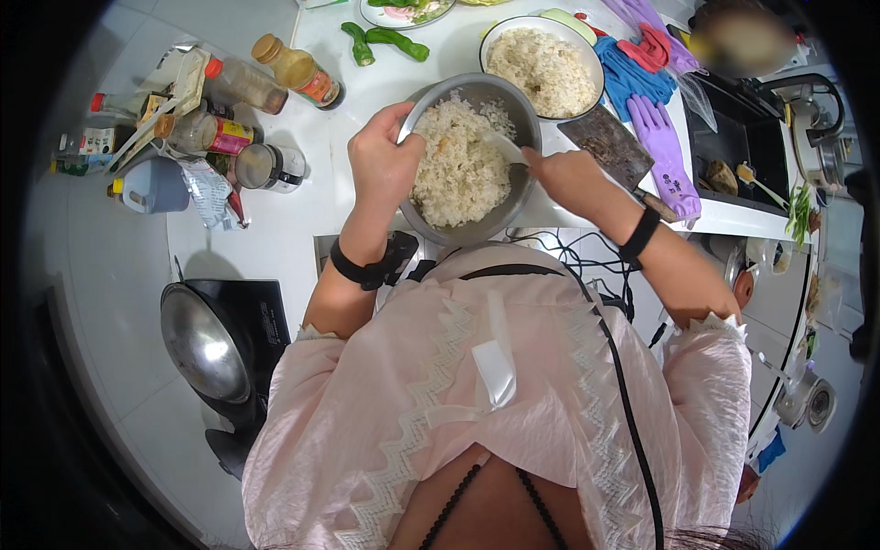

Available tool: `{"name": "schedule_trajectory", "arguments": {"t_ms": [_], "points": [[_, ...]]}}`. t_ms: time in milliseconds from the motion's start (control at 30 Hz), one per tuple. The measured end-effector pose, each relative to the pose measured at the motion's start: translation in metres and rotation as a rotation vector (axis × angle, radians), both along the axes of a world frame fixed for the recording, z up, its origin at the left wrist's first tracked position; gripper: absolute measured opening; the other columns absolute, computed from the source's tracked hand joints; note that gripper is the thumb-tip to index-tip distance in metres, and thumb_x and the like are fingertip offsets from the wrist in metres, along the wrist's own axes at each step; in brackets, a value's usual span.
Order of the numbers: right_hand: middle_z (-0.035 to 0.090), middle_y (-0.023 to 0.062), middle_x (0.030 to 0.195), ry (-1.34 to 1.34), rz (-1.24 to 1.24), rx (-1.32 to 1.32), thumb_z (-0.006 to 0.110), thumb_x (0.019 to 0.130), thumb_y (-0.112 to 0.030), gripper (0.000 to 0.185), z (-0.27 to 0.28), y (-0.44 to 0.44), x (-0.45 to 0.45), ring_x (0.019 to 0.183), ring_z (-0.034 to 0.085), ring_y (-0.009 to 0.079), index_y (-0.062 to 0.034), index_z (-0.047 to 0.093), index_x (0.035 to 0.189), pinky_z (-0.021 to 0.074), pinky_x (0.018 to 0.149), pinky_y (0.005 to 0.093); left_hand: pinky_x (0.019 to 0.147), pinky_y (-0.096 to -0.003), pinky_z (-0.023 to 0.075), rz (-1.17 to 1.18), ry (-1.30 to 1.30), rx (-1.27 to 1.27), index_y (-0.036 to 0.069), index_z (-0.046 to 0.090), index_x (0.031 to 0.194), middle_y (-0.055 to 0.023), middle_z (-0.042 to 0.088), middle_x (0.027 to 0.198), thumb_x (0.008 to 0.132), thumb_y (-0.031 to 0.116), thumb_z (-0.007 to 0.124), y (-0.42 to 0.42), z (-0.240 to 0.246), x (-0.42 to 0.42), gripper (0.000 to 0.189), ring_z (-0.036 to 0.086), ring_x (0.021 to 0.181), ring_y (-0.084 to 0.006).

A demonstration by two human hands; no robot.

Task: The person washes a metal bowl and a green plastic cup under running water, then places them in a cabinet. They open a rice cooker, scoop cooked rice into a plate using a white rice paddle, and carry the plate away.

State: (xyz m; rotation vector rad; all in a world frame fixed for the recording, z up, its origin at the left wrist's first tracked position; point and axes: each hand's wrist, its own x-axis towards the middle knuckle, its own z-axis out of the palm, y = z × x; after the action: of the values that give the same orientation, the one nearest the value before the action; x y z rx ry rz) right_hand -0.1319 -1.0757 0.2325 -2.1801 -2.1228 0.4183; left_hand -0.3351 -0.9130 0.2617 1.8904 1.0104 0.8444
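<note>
Cooked rice (459,172) fills much of a grey metal pot (528,127), which sits at the counter's front edge close to my body. My left hand (386,155) grips the pot's left rim, thumb at the inside. On the other side, my right hand (565,175) holds a pale rice paddle (505,146), its blade down in the rice. Just behind the pot stands a white enamel bowl (600,75) with a dark rim, heaped with more rice.
A cleaver (612,148) lies right of the pot, beside a purple rubber glove (661,151) and the black sink (739,148). Green peppers (397,44) lie behind. Leftward stand a sauce bottle (299,72), a glass jar (269,167) and a wok (206,344) on a black cooktop (271,309).
</note>
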Motion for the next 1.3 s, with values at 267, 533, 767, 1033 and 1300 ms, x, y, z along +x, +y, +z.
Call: {"name": "schedule_trajectory", "arguments": {"t_ms": [267,533,767,1033,1300], "points": [[0.06,0.0137,0.065,0.465,0.093,-0.154,0.051,0.094,-0.023,0.022,-0.025,0.018,0.003,0.061,0.061,0.028,-0.0085,0.063,0.105,0.0497,0.059,0.0411,0.048,-0.0208,0.031,0.034,-0.002,0.04,0.0,0.068,0.104,0.0055,0.04,0.055,0.068,-0.003,0.059,0.003,0.009,0.002,0.037,0.035,0.051,-0.0033],[0.044,-0.0011,0.058,1.023,-0.097,-0.485,0.05,0.097,-0.02,0.03,-0.023,0.01,-0.013,0.051,0.044,0.0096,-0.0068,0.06,0.122,0.0402,0.046,0.0258,0.048,-0.0205,0.0307,0.117,-0.097,-0.017,0.003,0.069,0.105,0.0077,0.036,0.055,0.066,-0.004,0.06,0.01,0.001,-0.01,0.041,0.033,0.05,-0.0026],[0.046,-0.0012,0.06,1.084,-0.102,-0.43,0.047,0.097,-0.015,0.037,-0.013,0.021,-0.029,0.048,0.043,0.0079,-0.0066,0.051,0.133,0.0407,0.049,0.0244,0.049,-0.0185,0.0286,0.08,-0.11,0.054,0.002,0.068,0.107,0.0093,0.035,0.058,0.067,-0.007,0.059,0.002,0.029,-0.005,0.042,0.032,0.051,-0.0013],[0.045,-0.0004,0.055,1.097,-0.041,-0.26,0.052,0.097,-0.023,0.037,0.022,0.062,0.019,0.047,0.044,0.0093,-0.0056,0.055,0.13,0.042,0.049,0.0263,0.05,-0.0202,0.0311,0.167,-0.177,0.274,0.008,0.07,0.106,0.0077,0.034,0.058,0.066,-0.002,0.059,0.02,0.095,0.029,0.042,0.033,0.052,-0.0041],[0.046,-0.0015,0.06,1.129,-0.093,-0.125,0.056,0.096,-0.027,0.045,0.039,0.09,0.087,0.049,0.043,0.0079,-0.0023,0.05,0.133,0.0441,0.049,0.0259,0.048,-0.0281,0.038,0.132,-0.168,0.648,0.011,0.07,0.104,-0.0012,0.038,0.052,0.065,0.003,0.059,0.033,0.119,0.099,0.041,0.038,0.046,-0.0115]]}}
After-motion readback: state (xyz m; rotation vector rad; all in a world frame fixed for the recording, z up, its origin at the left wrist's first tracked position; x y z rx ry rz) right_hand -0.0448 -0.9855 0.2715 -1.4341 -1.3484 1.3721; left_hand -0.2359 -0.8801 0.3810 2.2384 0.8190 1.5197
